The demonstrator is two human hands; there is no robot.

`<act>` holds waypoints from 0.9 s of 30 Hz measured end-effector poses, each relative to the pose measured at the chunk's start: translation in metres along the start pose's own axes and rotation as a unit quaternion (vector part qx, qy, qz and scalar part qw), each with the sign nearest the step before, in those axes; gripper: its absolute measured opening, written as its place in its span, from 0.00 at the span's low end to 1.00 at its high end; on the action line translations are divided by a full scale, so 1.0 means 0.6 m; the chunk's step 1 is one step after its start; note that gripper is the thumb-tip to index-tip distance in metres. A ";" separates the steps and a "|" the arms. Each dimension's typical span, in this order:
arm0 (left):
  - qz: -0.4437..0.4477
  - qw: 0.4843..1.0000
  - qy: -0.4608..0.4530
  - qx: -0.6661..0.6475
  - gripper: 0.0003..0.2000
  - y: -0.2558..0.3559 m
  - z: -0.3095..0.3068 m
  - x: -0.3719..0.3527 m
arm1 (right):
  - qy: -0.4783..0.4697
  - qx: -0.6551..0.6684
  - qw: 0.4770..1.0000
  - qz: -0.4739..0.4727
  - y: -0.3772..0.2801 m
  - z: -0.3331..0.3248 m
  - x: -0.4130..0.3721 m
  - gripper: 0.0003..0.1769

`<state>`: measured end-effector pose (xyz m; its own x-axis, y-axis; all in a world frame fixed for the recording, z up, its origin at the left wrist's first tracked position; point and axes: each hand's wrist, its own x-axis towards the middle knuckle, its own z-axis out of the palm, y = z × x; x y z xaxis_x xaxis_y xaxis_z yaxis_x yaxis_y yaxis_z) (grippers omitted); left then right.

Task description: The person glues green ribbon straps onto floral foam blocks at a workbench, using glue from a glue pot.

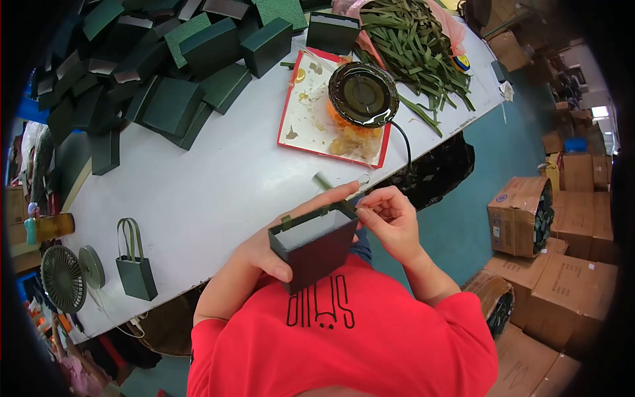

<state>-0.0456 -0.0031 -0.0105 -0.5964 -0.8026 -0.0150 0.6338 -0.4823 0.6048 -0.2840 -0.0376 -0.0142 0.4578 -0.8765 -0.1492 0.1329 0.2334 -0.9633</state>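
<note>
My left hand (pixel 259 253) is wrapped round a dark green box (pixel 317 255) with an open top and a pale inside. Its thumb lies on the near face and its fingers stretch along the far side. Green ribbon pieces (pixel 286 223) show at the box's far rim. At the box's right end, my right hand (pixel 391 221) pinches a green ribbon strip (pixel 323 181), whose loose end sticks out past the left fingertips. How the strip meets the box is partly hidden by the fingers.
A black round pot (pixel 364 94) of dark liquid stands on a red-edged tray (pixel 291 126). Behind lie a heap of ribbon strips (pixel 410 46) and many green boxes (pixel 173 106). A handled green bag (pixel 137 278) and a fan (pixel 63 279) are at left. Cartons (pixel 519 215) stand at right.
</note>
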 end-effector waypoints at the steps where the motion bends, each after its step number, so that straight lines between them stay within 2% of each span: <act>1: 0.010 1.000 -0.019 0.014 0.67 -0.006 -0.010 -0.004 | 0.000 0.006 1.000 0.004 0.003 -0.002 0.005 0.09; 4: 0.076 0.969 -0.025 0.233 0.64 0.004 -0.014 -0.003 | 0.002 0.011 1.000 0.005 0.003 -0.002 0.026 0.11; 5: 0.060 0.958 -0.038 0.277 0.62 0.009 -0.016 -0.006 | 0.005 0.002 1.000 -0.001 -0.004 0.001 0.034 0.12; 7: 0.014 0.948 -0.046 0.314 0.61 0.016 -0.015 -0.009 | -0.023 -0.052 0.998 -0.006 -0.029 0.009 0.047 0.14; 10: -0.025 0.921 -0.056 0.384 0.59 0.015 -0.016 -0.015 | -0.101 -0.048 0.991 0.079 -0.046 0.022 0.057 0.12; 14: -0.053 0.905 -0.038 0.420 0.62 0.021 -0.005 -0.012 | -0.117 -0.012 0.987 0.106 -0.044 0.023 0.063 0.08; 17: 0.039 0.872 -0.031 0.488 0.59 0.025 -0.009 -0.020 | -0.045 0.041 0.996 0.067 -0.042 0.039 0.063 0.08; 20: 0.038 0.796 0.068 0.601 0.58 0.066 0.016 -0.041 | 0.035 0.098 0.995 0.007 -0.025 0.008 0.073 0.08; 21: 0.031 0.750 0.140 0.645 0.56 0.072 0.020 -0.045 | 0.055 0.085 0.995 0.019 -0.029 -0.009 0.077 0.09; 22: 0.023 0.658 0.198 0.726 0.55 0.075 0.020 -0.048 | 0.058 0.098 0.993 0.020 -0.030 -0.027 0.085 0.09; 24: 0.013 0.533 0.262 0.805 0.53 0.079 -0.002 -0.054 | 0.063 0.126 0.990 0.022 -0.030 -0.051 0.101 0.10; 25: 0.007 0.518 0.278 0.809 0.52 0.078 -0.013 -0.059 | 0.106 0.119 0.987 0.020 -0.031 -0.046 0.107 0.10; 27: -0.006 0.487 0.310 0.816 0.51 0.073 -0.032 -0.067 | 0.128 0.086 0.988 0.016 -0.037 -0.040 0.115 0.10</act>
<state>0.0155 0.0012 0.0010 -0.0118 -0.9991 0.0419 -0.9063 0.0284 0.4218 -0.2765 -0.1133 -0.0085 0.2301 -0.9403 -0.2508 0.2799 0.3108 -0.9083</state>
